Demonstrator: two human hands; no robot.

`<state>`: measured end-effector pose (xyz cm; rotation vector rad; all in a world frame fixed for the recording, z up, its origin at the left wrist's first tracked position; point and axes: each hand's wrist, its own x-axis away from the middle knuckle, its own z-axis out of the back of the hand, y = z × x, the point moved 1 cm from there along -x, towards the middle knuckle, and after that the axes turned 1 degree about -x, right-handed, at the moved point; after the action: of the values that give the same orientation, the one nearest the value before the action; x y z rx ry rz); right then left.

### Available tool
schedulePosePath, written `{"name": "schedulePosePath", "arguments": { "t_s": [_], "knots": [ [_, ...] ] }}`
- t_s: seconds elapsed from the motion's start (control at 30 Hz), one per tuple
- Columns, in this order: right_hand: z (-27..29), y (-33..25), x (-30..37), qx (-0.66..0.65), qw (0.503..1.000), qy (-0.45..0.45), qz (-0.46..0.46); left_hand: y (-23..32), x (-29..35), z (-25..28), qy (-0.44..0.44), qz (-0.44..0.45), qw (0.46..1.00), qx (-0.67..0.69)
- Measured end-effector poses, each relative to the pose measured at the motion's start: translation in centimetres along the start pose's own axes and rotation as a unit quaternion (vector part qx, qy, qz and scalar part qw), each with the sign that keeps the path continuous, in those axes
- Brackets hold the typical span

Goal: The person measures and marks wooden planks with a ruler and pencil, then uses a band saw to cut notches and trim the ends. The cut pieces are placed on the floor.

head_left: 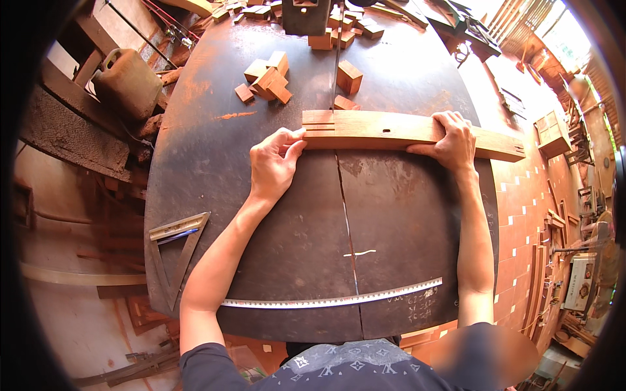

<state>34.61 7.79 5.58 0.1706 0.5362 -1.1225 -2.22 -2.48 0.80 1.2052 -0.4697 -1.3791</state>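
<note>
A reddish-brown wooden beam (365,133) lies crosswise on the dark metal machine table (287,241), over the thin slit that runs front to back. Grooves are cut into its left end, and a small slot shows near its middle. Thumb and fingers of my left hand (275,161) pinch the left end. Toward the right end, my right hand (454,142) grips the beam, fingers over the far side and thumb along the near face. The beam's right end sticks out past the table edge. Small wood offcuts (349,77) sit just beyond it.
A dark machine head (306,16) hangs at the far side, near more offcuts (267,81). At the near left lie a triangular square (173,254) and a blue pen (179,235). A measuring strip (332,301) crosses the near table. A jerrycan (127,85) stands left.
</note>
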Motion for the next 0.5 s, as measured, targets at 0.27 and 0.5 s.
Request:
{"name": "schedulePosePath", "arguments": {
  "t_s": [0.27, 0.5],
  "knots": [
    [-0.22, 0.46, 0.17, 0.002, 1.000, 0.006, 0.018, -0.46, -0.10, -0.09, 0.002, 0.007, 0.999, 0.043],
    [-0.14, 0.35, 0.29, 0.007, 1.000, 0.002, 0.017, -0.20, 0.01, 0.10, 0.001, -0.004, 1.000, 0.031]
  ]
}}
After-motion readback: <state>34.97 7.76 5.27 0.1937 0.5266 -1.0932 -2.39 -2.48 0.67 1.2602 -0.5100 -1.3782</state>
